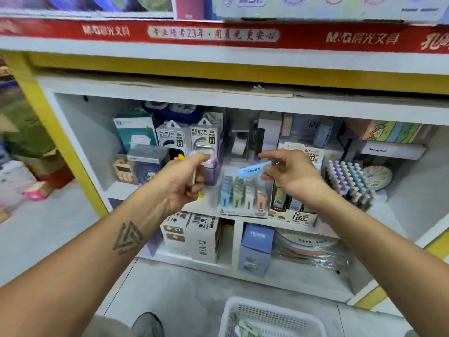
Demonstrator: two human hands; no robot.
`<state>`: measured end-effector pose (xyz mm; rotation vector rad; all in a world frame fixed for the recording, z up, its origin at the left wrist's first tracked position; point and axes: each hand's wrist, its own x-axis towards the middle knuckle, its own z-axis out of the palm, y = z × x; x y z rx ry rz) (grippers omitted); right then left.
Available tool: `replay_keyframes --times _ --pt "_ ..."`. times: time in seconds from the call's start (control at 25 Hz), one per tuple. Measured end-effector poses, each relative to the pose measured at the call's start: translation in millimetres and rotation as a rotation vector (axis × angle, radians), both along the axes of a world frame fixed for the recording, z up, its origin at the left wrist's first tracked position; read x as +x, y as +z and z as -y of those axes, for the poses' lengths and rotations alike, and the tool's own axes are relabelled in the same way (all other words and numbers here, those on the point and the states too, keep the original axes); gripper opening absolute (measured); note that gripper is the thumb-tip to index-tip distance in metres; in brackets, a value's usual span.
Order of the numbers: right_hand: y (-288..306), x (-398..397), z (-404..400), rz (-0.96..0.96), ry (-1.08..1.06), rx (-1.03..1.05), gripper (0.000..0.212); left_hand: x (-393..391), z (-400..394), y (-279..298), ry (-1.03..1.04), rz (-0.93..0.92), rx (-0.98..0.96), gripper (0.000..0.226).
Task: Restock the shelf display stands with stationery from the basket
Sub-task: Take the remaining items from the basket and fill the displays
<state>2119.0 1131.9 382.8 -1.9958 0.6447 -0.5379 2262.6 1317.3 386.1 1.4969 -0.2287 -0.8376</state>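
My right hand (291, 172) pinches a light blue stationery stick (254, 169) just above a clear display stand (244, 194) that holds rows of blue, green, white and pink items. To the left of the stand my left hand (188, 177) grips a small bundle of similar pieces (181, 157), with yellow and orange ends showing above and below the fist. A white plastic basket (272, 318) sits on the floor at the bottom edge, holding a few pale green and lilac items.
Power bank boxes (189, 138) stand behind my left hand. A rack of pastel pens (349, 181) is right of the stand, lead refill boxes (289, 205) in front. Below are white and blue cartons (256, 249). A shoe (148, 324) shows at the bottom.
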Motion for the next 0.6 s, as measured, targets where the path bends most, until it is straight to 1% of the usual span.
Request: replay_keyframes --times 0.04,0.12,0.24,0.32,0.4,0.48,0.6 --pt "-1.1 8.7 -3.1 0.014 0.004 -0.029 0.025 2.2 -6.8 1.3 -0.037 -0.045 -0.009 0.02" --pt "-3.0 27.5 -3.7 0.055 -0.019 -0.156 0.019 5.4 -16.7 3.3 -0.088 -0.113 -0.049 0.01" --pt "-6.8 55.6 2.6 0.043 -0.063 -0.436 0.017 8.3 -23.8 2.9 -0.074 -0.096 -0.045 0.009" --pt "-12.7 74.0 5.4 -0.014 -0.049 -0.592 0.018 11.5 -27.5 1.5 -0.044 -0.04 -0.02 0.009" --pt "-20.3 90.7 6.2 -0.107 0.017 -0.69 0.015 16.3 -30.2 0.3 -0.016 -0.013 -0.01 0.008" --pt "-26.2 103.4 7.1 -0.225 0.09 -0.787 0.013 22.4 -31.4 -1.4 0.006 -0.036 -0.023 0.008" --pt "-33.5 111.0 11.2 -0.339 0.141 -0.837 0.016 27.8 -31.9 -3.6 -0.005 -0.098 -0.044 0.014"
